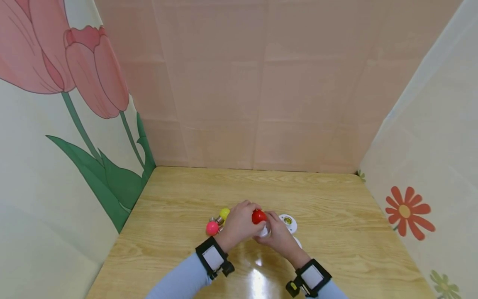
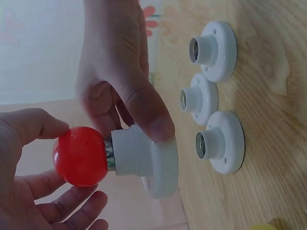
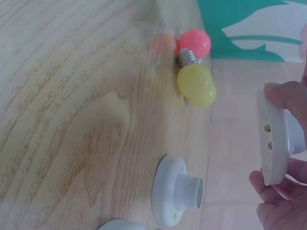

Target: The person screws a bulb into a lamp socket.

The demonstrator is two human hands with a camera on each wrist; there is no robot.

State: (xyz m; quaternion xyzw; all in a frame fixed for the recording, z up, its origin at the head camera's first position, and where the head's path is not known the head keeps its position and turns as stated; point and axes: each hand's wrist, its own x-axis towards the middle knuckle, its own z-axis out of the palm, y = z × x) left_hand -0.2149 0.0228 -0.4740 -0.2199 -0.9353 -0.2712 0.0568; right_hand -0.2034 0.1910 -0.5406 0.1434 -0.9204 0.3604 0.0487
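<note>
My left hand holds a round red light bulb, thumb on one side and fingers on the other. A white lamp holder is gripped by its round base in my right hand, raised off the table. The bulb's metal screw base sits at the mouth of the holder, with a strip of thread showing between glass and white collar. From the right wrist view, the underside of the base shows two small brass-coloured screws; the red bulb is hidden there.
Three more lamp holders stand on the wooden table, one of them a white holder right of my hands. To the left lie a pink bulb and yellow bulbs. Printed cloth walls enclose the table's back and sides.
</note>
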